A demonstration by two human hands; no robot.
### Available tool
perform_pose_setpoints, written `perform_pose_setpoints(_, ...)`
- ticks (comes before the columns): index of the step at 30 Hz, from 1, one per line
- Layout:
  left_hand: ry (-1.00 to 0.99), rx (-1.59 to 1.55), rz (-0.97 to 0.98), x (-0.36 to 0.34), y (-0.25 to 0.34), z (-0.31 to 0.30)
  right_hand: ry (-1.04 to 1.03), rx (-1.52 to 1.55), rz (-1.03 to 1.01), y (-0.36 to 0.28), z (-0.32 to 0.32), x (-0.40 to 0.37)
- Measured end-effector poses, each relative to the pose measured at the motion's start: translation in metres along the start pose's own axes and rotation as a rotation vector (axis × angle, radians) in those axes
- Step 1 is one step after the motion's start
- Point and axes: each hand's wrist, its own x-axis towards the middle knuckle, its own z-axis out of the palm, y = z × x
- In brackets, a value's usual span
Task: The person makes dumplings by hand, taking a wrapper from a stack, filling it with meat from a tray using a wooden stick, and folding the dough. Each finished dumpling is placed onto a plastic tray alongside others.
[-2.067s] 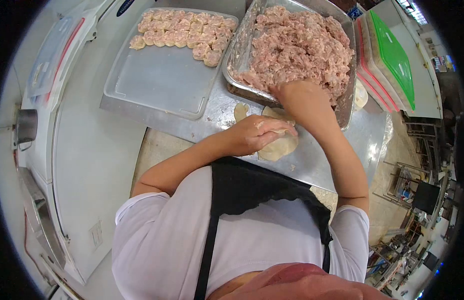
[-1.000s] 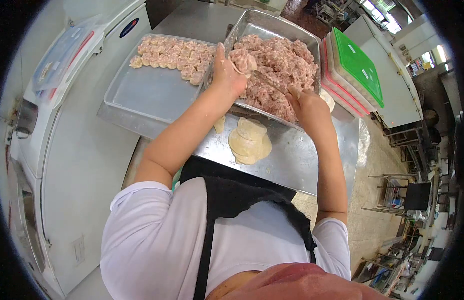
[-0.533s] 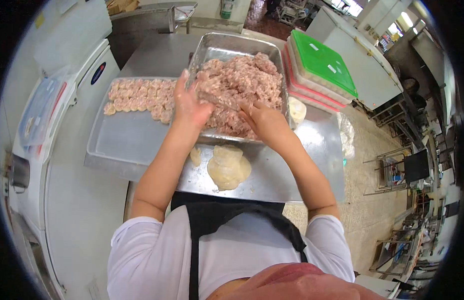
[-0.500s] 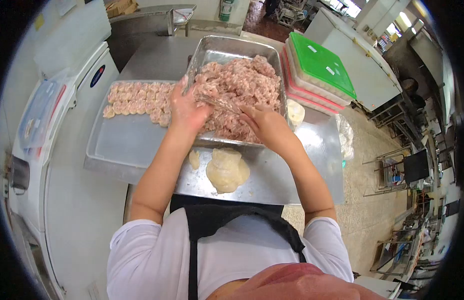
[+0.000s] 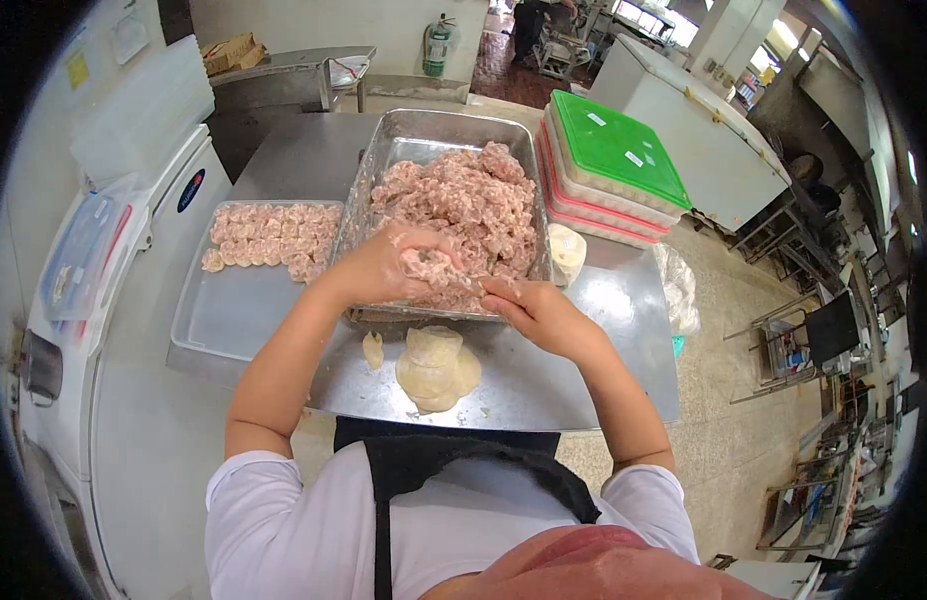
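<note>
My left hand [image 5: 395, 264] is cupped around a lump of ground meat [image 5: 430, 268] at the near side of a metal tray [image 5: 366, 190]. Whether a wrapper lies under that lump is hidden. My right hand [image 5: 535, 313] grips a thin, meat-smeared spatula [image 5: 476, 290], its blade end against the meat at my left hand. A big mound of ground meat [image 5: 463, 195] fills much of the tray. In front of it, a stack of round dough wrappers [image 5: 435, 370] lies on the steel table [image 5: 543, 385], with a loose wrapper [image 5: 372, 349] beside it.
Rows of filled dumplings [image 5: 273, 235] sit in a plastic tray [image 5: 223, 318] at the left. On the right stand stacked containers with a green lid [image 5: 618, 145], and a second wrapper stack [image 5: 566, 254]. A white freezer [image 5: 153, 330] borders the table's left side.
Both hands have come back toward me, from over the meat mound to the tray's near edge. My left hand has curled from spread fingers into a cup around the meat.
</note>
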Motion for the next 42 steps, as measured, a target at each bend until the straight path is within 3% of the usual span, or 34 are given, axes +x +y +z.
perform_pose_setpoints(2, -0.048, 0.119, 0.006, 0.001, -0.011, 0.008, -0.027, 0.012, -0.056, 0.023, 0.005, 0.003)
perform_pose_setpoints(4, -0.03, 0.237, -0.185, 0.0, -0.031, 0.02, -0.01, -0.077, -0.067, 0.045, 0.002, 0.011)
perform_pose_setpoints(5, -0.028, 0.238, -0.186, 0.0, -0.04, 0.024, 0.004, -0.166, -0.079, 0.053, 0.002, 0.012)
perform_pose_setpoints(6, 0.074, 0.078, -0.259, 0.001, -0.048, 0.025, 0.003, -0.165, -0.083, 0.038, 0.001, 0.01)
perform_pose_setpoints(8, 0.189, -0.078, -0.328, 0.003, -0.074, 0.028, 0.157, -0.594, 0.088, -0.005, 0.0, 0.009)
perform_pose_setpoints(10, 0.324, -0.11, -0.247, 0.002, -0.092, 0.032, 0.171, -0.581, -0.009, 0.008, 0.017, 0.016)
perform_pose_setpoints(11, 0.321, -0.111, -0.251, 0.001, -0.092, 0.031, 0.184, -0.564, -0.093, 0.02, 0.028, 0.017)
perform_pose_setpoints(13, -0.034, 0.191, -0.485, 0.004, -0.055, 0.017, 0.101, -0.678, 0.019, 0.061, 0.03, 0.021)
perform_pose_setpoints(14, -0.03, 0.192, -0.486, -0.001, -0.052, 0.017, 0.016, -0.796, 0.121, 0.075, 0.024, 0.024)
perform_pose_setpoints(16, 0.233, 0.057, -0.377, -0.015, -0.042, 0.017, -0.037, -0.781, 0.185, 0.068, 0.012, 0.023)
perform_pose_setpoints(18, 0.207, -0.087, -0.428, -0.018, -0.016, 0.002, -0.108, -0.779, 0.246, 0.05, -0.008, 0.017)
perform_pose_setpoints(20, 0.194, -0.234, -0.467, -0.015, -0.01, -0.003, 0.145, -0.5, 0.11, 0.026, -0.033, 0.014)
perform_pose_setpoints(21, 0.321, -0.062, -0.177, -0.014, -0.016, -0.004, 0.143, -0.506, 0.106, 0.014, -0.04, 0.013)
perform_pose_setpoints(22, 0.437, 0.114, 0.113, -0.013, -0.022, -0.005, 0.157, -0.246, 0.09, 0.001, -0.044, 0.01)
perform_pose_setpoints(23, 0.438, 0.113, 0.114, -0.012, -0.028, -0.005, 0.168, 0.016, 0.076, -0.005, -0.043, 0.007)
perform_pose_setpoints(25, 0.168, 0.078, 0.006, -0.009, -0.041, -0.001, 0.096, -0.005, 0.022, 0.009, -0.005, 0.015)
perform_pose_setpoints(26, 0.166, 0.075, 0.003, -0.006, -0.048, 0.0, 0.027, -0.023, -0.03, 0.013, 0.01, 0.019)
perform_pose_setpoints(28, -0.001, 0.187, 0.013, -0.001, -0.061, 0.005, -0.092, 0.009, 0.065, 0.021, 0.008, 0.027)
perform_pose_setpoints(29, 0.007, 0.184, 0.014, -0.002, -0.067, 0.006, -0.057, -0.124, 0.021, 0.036, 0.004, 0.031)
perform_pose_setpoints(31, 0.043, 0.0, -0.335, -0.007, -0.079, 0.009, -0.028, -0.251, -0.024, 0.027, 0.002, 0.031)
perform_pose_setpoints(33, 0.162, -0.041, -0.362, -0.008, -0.091, 0.017, 0.181, -0.53, -0.008, 0.007, 0.005, 0.027)
perform_pose_setpoints(34, 0.273, -0.083, -0.384, -0.009, -0.095, 0.02, 0.175, -0.529, -0.015, 0.008, 0.013, 0.031)
perform_pose_setpoints(36, 0.208, -0.003, -0.39, -0.005, -0.103, 0.022, 0.206, -0.561, -0.154, 0.031, 0.04, 0.035)
perform_pose_setpoints(38, 0.126, 0.07, -0.398, -0.01, -0.091, 0.026, 0.148, -0.607, -0.089, 0.075, 0.047, 0.039)
perform_pose_setpoints(40, 0.164, -0.063, -0.554, -0.017, -0.057, 0.014, -0.094, -0.844, 0.203, 0.08, 0.038, 0.042)
perform_pose_setpoints(41, 0.18, -0.159, -0.385, -0.021, -0.077, 0.018, -0.057, -0.841, 0.195, 0.081, 0.035, 0.034)
perform_pose_setpoints(42, 0.18, -0.162, -0.396, -0.021, -0.073, 0.012, -0.016, -0.76, 0.138, 0.077, 0.027, 0.028)
